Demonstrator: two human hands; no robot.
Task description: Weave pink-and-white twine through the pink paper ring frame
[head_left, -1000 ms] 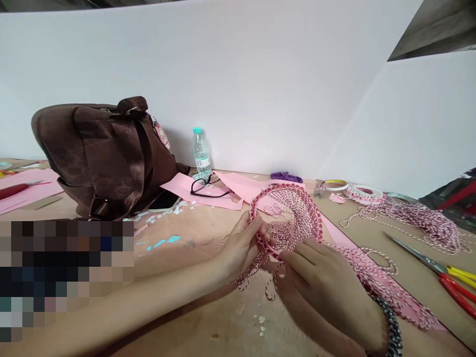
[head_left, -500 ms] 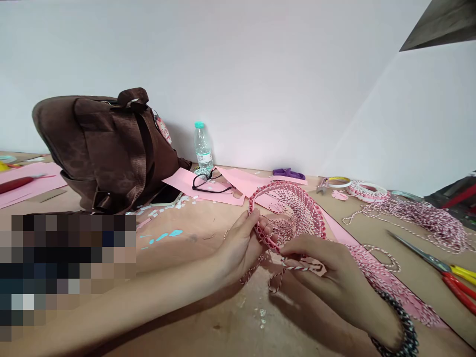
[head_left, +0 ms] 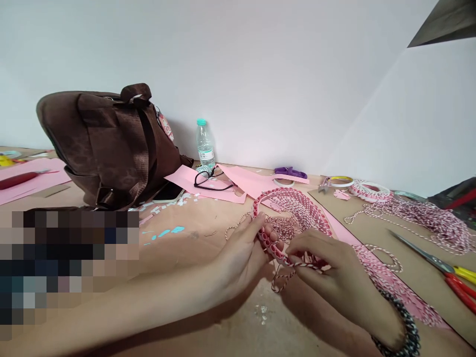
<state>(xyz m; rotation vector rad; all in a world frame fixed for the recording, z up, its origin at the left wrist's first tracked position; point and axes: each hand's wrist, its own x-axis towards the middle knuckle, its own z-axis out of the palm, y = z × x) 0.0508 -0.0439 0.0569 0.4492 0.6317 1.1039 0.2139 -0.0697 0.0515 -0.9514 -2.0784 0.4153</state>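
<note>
A round pink piece (head_left: 307, 212), woven with red-and-white cord and edged with small pink loops, is held tilted above the table. My left hand (head_left: 247, 243) grips its near left rim, thumb on top and fingers curled beneath. At the near edge, my right hand (head_left: 327, 265) pinches the red-and-white cord (head_left: 303, 265) close to the rim loops; the fingertips are partly hidden. A loop of cord hangs below the rim between the hands. More loose cord lies behind my left hand.
Scissors (head_left: 427, 255) and a cord heap (head_left: 431, 218) lie at right. A brown bag (head_left: 111, 144) stands at left, near a bottle (head_left: 205, 146), glasses (head_left: 213, 187) and pink sheets (head_left: 243, 179). A pixelated area covers the lower left.
The woven piece and my left hand sit slightly lower and further right. My right fingers are closer to the rim, and the cord end that stuck out under my right hand shows less.
</note>
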